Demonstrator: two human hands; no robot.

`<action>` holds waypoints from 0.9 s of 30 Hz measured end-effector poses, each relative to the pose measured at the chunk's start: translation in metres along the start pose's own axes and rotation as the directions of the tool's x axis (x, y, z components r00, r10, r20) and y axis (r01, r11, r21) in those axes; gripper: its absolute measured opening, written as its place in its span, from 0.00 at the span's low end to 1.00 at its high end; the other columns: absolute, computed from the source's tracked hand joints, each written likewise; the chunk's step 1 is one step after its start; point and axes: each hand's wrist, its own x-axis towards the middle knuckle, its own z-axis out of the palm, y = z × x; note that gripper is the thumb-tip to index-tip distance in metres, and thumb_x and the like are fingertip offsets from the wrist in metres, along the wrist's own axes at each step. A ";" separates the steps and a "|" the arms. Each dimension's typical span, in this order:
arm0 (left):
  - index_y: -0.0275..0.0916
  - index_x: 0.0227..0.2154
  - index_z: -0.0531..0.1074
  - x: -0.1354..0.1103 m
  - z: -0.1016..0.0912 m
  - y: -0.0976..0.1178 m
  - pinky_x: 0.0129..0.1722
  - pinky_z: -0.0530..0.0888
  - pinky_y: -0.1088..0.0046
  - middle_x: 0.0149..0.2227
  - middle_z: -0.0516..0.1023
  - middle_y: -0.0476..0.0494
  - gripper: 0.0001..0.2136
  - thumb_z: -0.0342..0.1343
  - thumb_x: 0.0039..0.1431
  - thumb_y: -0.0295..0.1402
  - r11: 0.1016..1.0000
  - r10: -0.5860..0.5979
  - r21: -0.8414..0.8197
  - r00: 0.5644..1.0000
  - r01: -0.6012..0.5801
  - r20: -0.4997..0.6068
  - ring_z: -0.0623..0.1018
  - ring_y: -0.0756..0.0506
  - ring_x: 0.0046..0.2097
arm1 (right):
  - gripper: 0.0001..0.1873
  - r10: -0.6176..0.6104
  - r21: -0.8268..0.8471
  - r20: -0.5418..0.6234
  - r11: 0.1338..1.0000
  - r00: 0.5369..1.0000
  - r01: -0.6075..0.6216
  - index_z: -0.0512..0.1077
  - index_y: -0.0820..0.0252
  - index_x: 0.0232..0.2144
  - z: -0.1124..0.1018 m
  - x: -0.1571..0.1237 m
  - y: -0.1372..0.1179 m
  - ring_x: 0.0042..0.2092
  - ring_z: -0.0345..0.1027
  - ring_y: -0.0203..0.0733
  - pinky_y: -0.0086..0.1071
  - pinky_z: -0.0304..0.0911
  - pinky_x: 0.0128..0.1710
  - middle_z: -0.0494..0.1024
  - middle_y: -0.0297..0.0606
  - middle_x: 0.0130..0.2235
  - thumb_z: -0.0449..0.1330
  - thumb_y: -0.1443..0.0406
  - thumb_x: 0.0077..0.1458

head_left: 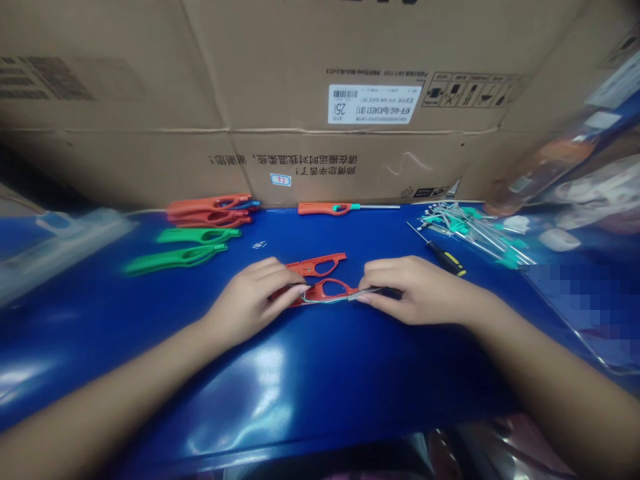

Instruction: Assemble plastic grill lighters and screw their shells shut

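Observation:
Two orange lighter-handle shells lie at the middle of the blue table. My left hand rests with curled fingers on the near orange shell, pinning its left end. My right hand pinches a thin metal tube with a wire at the shell's right end. The other orange shell lies loose just behind, between my hands.
Orange shells and green shells are stacked at the back left. An assembled orange lighter lies by the cardboard box. A screwdriver and a pile of metal tubes with green tips sit to the right.

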 end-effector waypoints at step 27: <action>0.37 0.46 0.78 -0.001 0.005 0.003 0.40 0.73 0.70 0.37 0.81 0.44 0.09 0.56 0.67 0.29 0.997 -0.065 -0.045 0.996 0.063 -0.066 0.76 0.47 0.38 | 0.10 0.140 0.005 0.088 0.990 0.986 -0.141 0.69 0.55 0.40 -0.001 0.002 0.003 0.36 0.65 0.38 0.33 0.54 0.34 0.76 0.34 0.37 0.50 0.59 0.69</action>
